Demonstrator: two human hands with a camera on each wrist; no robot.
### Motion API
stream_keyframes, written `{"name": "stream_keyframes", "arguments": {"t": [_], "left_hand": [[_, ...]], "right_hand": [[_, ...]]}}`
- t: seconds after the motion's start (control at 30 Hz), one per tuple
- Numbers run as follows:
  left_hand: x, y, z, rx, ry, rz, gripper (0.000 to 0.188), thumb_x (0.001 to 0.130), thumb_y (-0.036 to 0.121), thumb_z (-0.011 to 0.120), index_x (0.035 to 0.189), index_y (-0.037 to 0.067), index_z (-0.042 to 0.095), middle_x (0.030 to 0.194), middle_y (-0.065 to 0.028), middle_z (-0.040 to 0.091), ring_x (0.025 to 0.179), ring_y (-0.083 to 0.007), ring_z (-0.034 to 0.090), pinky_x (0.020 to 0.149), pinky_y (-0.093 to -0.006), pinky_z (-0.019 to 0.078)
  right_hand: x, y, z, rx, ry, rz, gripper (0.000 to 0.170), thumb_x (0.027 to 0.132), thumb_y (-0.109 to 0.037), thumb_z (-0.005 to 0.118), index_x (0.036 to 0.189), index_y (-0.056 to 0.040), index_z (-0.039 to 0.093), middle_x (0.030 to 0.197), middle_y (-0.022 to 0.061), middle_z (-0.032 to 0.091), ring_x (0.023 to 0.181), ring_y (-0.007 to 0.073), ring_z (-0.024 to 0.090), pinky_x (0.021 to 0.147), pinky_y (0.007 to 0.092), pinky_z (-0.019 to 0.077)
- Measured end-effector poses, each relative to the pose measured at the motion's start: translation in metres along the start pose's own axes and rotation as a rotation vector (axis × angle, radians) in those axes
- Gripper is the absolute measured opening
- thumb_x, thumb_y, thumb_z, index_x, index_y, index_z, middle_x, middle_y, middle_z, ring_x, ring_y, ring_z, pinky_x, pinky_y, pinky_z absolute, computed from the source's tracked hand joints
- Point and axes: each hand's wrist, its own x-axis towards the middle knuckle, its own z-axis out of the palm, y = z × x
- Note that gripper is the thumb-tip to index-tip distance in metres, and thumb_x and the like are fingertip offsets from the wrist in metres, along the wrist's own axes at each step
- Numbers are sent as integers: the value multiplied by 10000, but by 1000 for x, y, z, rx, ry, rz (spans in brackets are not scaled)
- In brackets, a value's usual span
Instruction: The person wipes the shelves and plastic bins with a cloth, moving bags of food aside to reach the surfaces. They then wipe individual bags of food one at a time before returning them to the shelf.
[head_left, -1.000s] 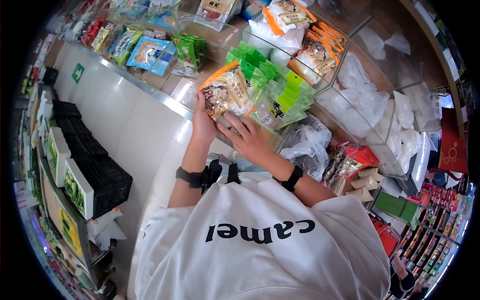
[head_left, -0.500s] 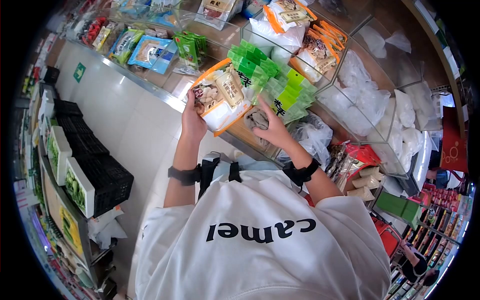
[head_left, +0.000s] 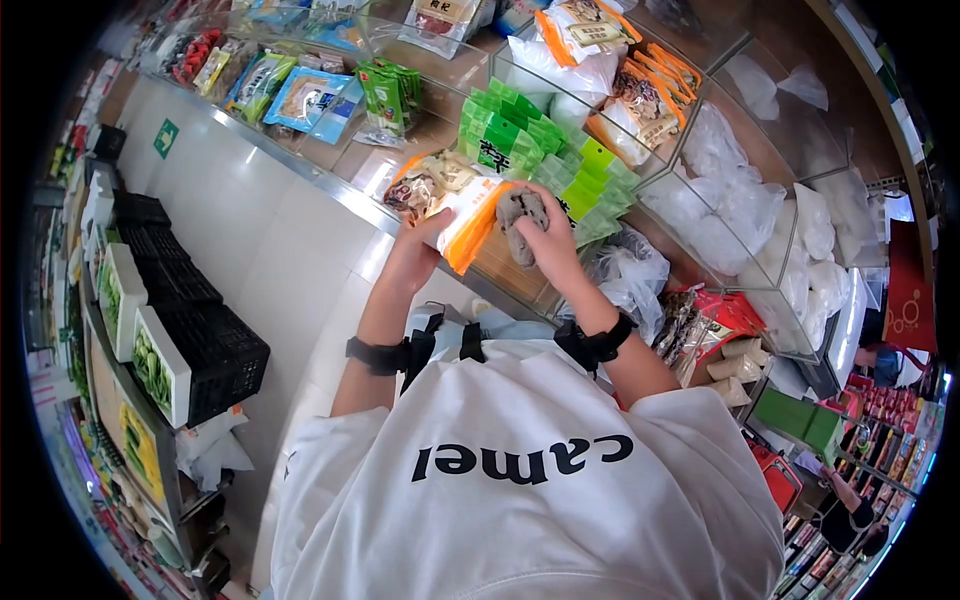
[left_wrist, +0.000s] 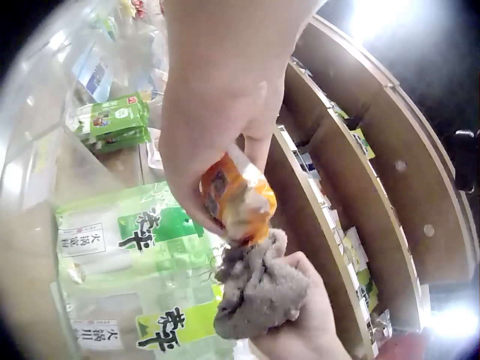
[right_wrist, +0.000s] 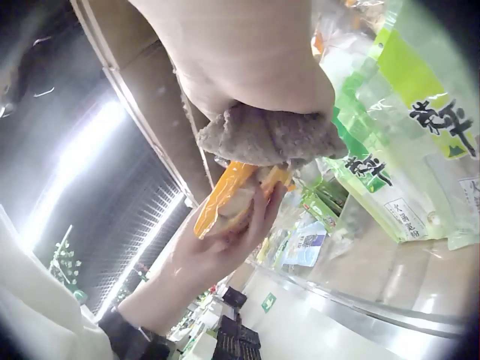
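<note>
An orange-edged plastic food bag (head_left: pixel 447 203), printed with pale and dark pieces, is tilted in front of the person. Its lower corner is gripped by the left hand (head_left: pixel 412 254), with the thumb across the printed side. The right hand (head_left: pixel 556 245) holds a bunched grey cloth (head_left: pixel 522 222) at the bag's right edge. In the left wrist view the cloth (left_wrist: pixel 262 289) meets the bag's end (left_wrist: pixel 244 206). From the right wrist, the left fingers (right_wrist: pixel 259 214) wrap round the bag, and the cloth spreads under the right palm.
Green-topped clear packets (head_left: pixel 600 190) lie in the glass-sided display just beyond the hands. More orange-edged bags (head_left: pixel 640 110) are piled behind glass dividers at right. White plastic bags (head_left: pixel 715 190) fill neighbouring bins. Black crates (head_left: pixel 228 360) stand across the aisle at left.
The right hand first wiped over the bag with the cloth, then moved to its right side. The left hand has turned the bag, its grip shifting from the left edge to the lower corner.
</note>
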Motion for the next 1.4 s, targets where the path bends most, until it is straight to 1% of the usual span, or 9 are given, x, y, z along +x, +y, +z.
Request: {"name": "stream_keyframes", "arguments": {"t": [0.2,0.27,0.4,0.53,0.6,0.73,0.93,1.23,1.4], "left_hand": [[7,2,5,-39,10,122,443,778,88,610,1185,31,444,1106,-70,549,987,-180,549,821,-321,462],[8,1,1,-40,13,41,443,770,89,617,1173,30,441,1056,-79,568,927,-182,576,764,-316,486],[3,-1,4,-32,64,21,447,762,81,614,1165,32,428,1030,-91,567,910,-197,582,739,-325,500],[0,-3,-4,-50,20,46,504,745,62,612,1196,40,389,1077,-100,540,966,-220,558,802,-347,483],[-1,-4,-12,-7,33,66,512,743,53,608,1203,38,384,1091,-94,537,983,-220,550,827,-345,467],[-6,-1,-13,8,19,116,506,741,28,593,1202,35,384,1105,-94,531,981,-220,549,829,-336,463],[1,-11,-3,83,-17,181,427,792,105,620,1175,46,442,1084,-47,544,977,-167,541,822,-306,455],[6,-6,-11,38,139,238,328,866,206,545,1144,49,471,1064,-39,558,961,-137,548,791,-295,472],[3,-3,-6,30,102,178,414,887,314,492,1206,63,408,1141,-47,517,1012,-148,528,822,-311,461]], "right_hand": [[-30,-18,29,-587,295,-718,354,687,-110,615,1033,-94,544,1129,81,456,1018,270,467,833,364,414],[-34,-9,31,-1008,-191,-1037,325,668,-126,621,986,-148,557,1109,59,463,987,257,475,801,370,426],[-23,2,17,-1064,-123,-1113,347,645,-118,624,982,-169,561,1102,46,475,966,240,489,788,359,431],[1,-8,-6,-1012,119,-932,363,635,-72,622,988,-131,560,1093,65,482,973,264,490,796,368,430],[16,-9,-19,-847,175,-659,363,653,-31,598,1009,-83,550,1090,101,483,980,297,494,828,366,417],[31,-34,-27,-702,236,-614,353,695,-13,566,1044,-59,534,1084,138,496,994,318,496,860,352,402],[35,-52,9,-440,-23,-504,368,755,-72,529,1120,-33,506,1095,173,517,1019,334,489,883,349,388],[-2,-15,-12,-934,-208,-169,385,775,-157,510,1143,-41,500,1104,172,515,988,330,502,854,372,409],[15,-19,-34,-757,-90,-154,375,773,-153,517,1129,-32,520,1083,188,538,969,335,533,857,340,415]]}}
